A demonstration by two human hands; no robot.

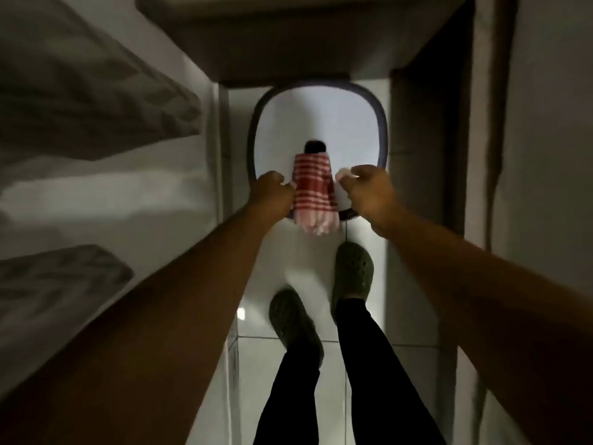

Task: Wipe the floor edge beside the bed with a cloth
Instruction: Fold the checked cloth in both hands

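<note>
A red-and-white striped cloth (pixel 313 191) hangs over the near rim of a white basin with a dark rim (pixel 383 130) that stands on the floor ahead of me. My left hand (pixel 272 191) is closed at the cloth's left edge and touches it. On the cloth's right side my right hand (pixel 369 187) reaches out with fingers curled and a small pale thing at the fingertips; its grip is unclear. The bed (pixel 106 175) with white sheets runs along my left. A narrow strip of white tiled floor (pixel 256 364) lies beside it.
My feet in dark green clogs (pixel 353 271) stand on the tiles just behind the basin. A wall or cabinet side (pixel 420 155) closes the right of the narrow aisle. Grey pillows (pixel 64 91) lie on the bed. A dark shelf or furniture edge (pixel 288 43) spans the far end.
</note>
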